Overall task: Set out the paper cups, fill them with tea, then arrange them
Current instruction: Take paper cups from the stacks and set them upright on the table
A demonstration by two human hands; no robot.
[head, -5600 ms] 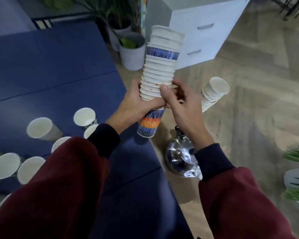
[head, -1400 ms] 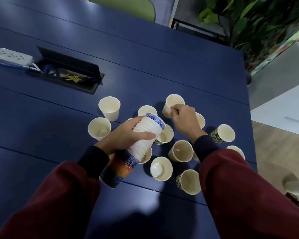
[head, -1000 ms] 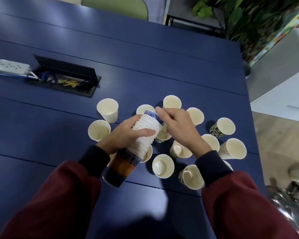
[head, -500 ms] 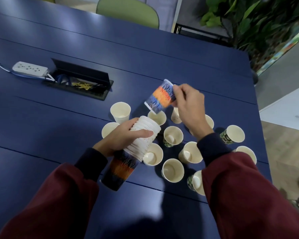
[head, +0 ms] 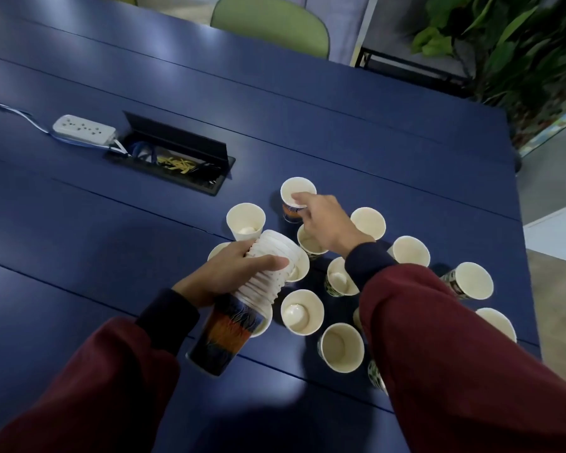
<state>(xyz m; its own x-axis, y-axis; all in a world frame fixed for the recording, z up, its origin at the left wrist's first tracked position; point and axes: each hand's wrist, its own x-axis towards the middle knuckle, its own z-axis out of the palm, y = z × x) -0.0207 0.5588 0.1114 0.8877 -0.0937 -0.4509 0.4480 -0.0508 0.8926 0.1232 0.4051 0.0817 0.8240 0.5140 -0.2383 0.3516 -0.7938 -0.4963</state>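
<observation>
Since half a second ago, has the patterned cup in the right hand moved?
Yes: the patterned cup came down from tilted mid-air onto the blue table, now upright beside the plain cup nearest the cable hatch.

Both my sleeves [head: 455, 338] are loose, dark red cloth; from each a snug navy cuff [head: 169, 317] pokes out at the wrist.

Dark blue table [head: 307, 103]; green chair [head: 272, 27] behind; leafy plant [head: 517, 44] far right.

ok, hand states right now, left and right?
Left hand: closed, holding the cup stack.
Right hand: closed, pinching the rim of the far cup.
</observation>
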